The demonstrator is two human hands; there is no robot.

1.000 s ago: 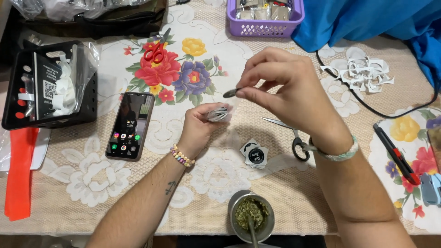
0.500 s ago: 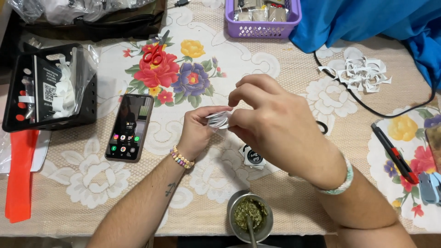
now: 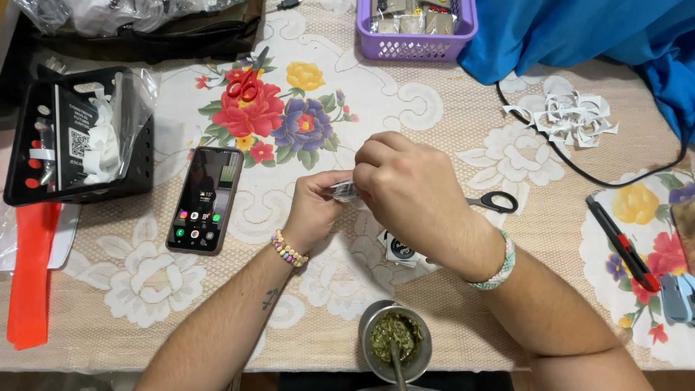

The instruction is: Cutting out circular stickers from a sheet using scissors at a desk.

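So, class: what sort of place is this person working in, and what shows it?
Probably a home table used for crafts: a floral lace tablecloth, scissors, paper cut-outs and a metal cup of green herb.

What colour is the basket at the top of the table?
Purple: the basket shows best in the head view.

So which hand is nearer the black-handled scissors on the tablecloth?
Right. The right hand lies beside the black-handled scissors; the left hand sits farther off.
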